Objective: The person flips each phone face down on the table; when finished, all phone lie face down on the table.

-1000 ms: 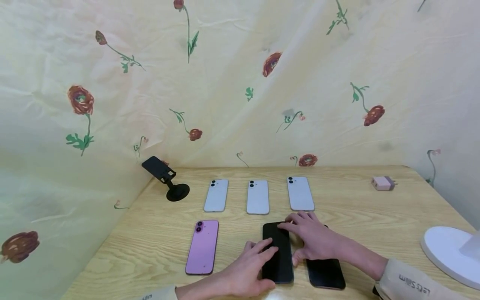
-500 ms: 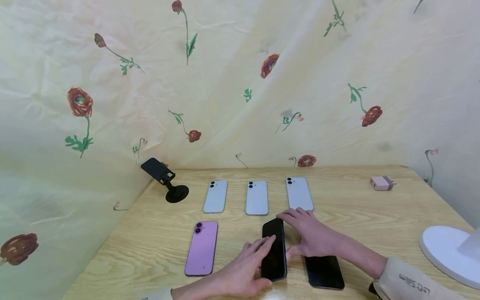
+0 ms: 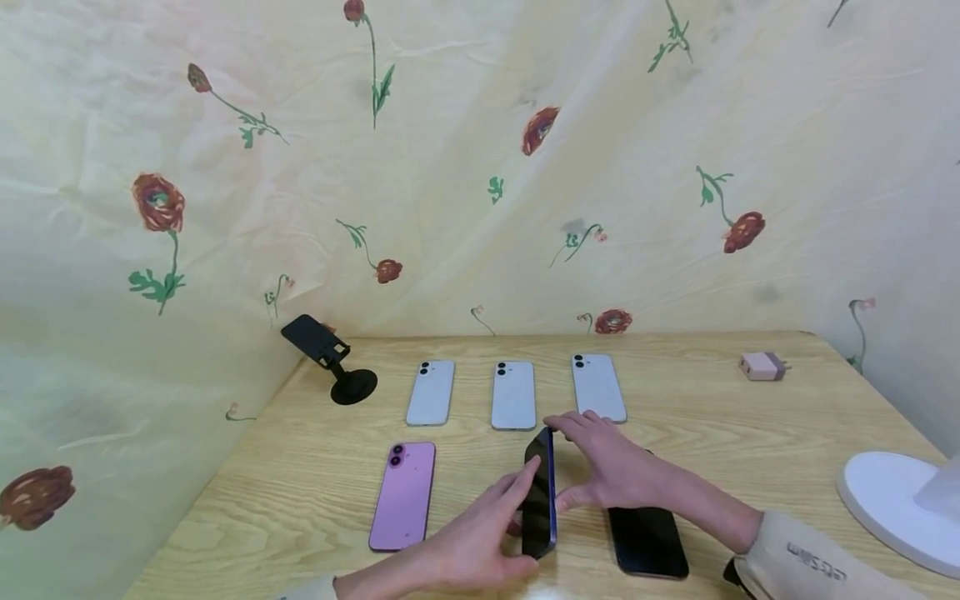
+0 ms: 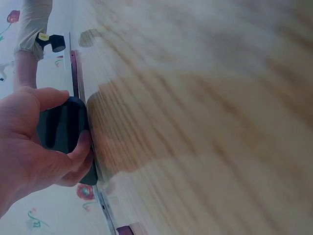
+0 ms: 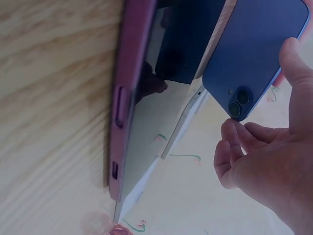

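A blue smartphone (image 3: 537, 508) with a dark screen is tilted up steeply, its screen facing left. My left hand (image 3: 480, 533) holds it from the left, fingertips on the screen and lower edge and thumb at the near end. My right hand (image 3: 611, 471) grips its raised edge, fingers at the far corner and thumb lower down. In the right wrist view the blue back (image 5: 259, 49) and its two camera lenses show. Under my right wrist lies another phone (image 3: 648, 542), screen up. A pink-purple phone (image 3: 403, 500) lies back up to the left.
Three pale phones stretch in a row behind: left (image 3: 431, 392), middle (image 3: 513, 396) and right (image 3: 598, 387). A black phone stand (image 3: 352, 385) stands at the back left. A pink charger plug (image 3: 762, 367) and a white round base (image 3: 892, 508) are on the right.
The blue phone has gone from lying flat, screen up, to standing tilted on its left edge. My right hand has lifted its right edge and moved slightly left.
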Demonstrator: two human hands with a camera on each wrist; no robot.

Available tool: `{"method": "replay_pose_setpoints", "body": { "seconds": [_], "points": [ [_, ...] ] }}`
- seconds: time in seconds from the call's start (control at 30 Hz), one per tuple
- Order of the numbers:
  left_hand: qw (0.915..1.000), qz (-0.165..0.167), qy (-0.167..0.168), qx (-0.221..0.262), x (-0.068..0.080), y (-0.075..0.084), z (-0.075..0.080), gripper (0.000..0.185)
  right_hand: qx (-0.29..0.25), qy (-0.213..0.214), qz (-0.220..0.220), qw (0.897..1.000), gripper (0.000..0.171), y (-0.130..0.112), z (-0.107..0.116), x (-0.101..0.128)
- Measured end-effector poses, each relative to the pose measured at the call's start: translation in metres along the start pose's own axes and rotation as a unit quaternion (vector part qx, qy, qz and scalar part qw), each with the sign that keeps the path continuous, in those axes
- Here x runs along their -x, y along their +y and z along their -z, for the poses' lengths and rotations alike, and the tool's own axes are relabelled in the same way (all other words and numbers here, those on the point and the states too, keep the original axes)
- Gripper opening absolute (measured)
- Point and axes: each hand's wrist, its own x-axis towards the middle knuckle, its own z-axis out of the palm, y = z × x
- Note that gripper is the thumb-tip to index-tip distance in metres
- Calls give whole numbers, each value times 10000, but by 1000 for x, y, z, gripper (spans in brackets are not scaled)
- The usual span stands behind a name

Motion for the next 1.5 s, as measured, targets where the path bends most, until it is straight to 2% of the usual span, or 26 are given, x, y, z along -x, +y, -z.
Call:
{"method": "replay_pose_setpoints", "body": {
  "seconds": [0.3, 0.57, 0.87, 1.2, 1.5],
  "points": [
    [9994, -4, 151, 318, 2, 0, 1, 114, -197, -3, 15, 9998, 100, -5, -3, -6],
    [9990, -117, 260, 330, 4, -1, 5, 113, -409, -76, -87, 9991, 97, -11, -8, -12],
    [9970, -50, 228, 737, 8, -3, 9, 110, -634, -293, -298, 9971, 102, -19, -14, -18],
    [9968, -79, 261, 750, 13, -4, 13, 106, -1190, -527, -730, 9888, 109, -22, -26, -18],
    [9970, 0, 265, 729, 18, -7, 17, 104, -1028, -745, -741, 9891, 112, -27, -34, -14]
  ]
}}
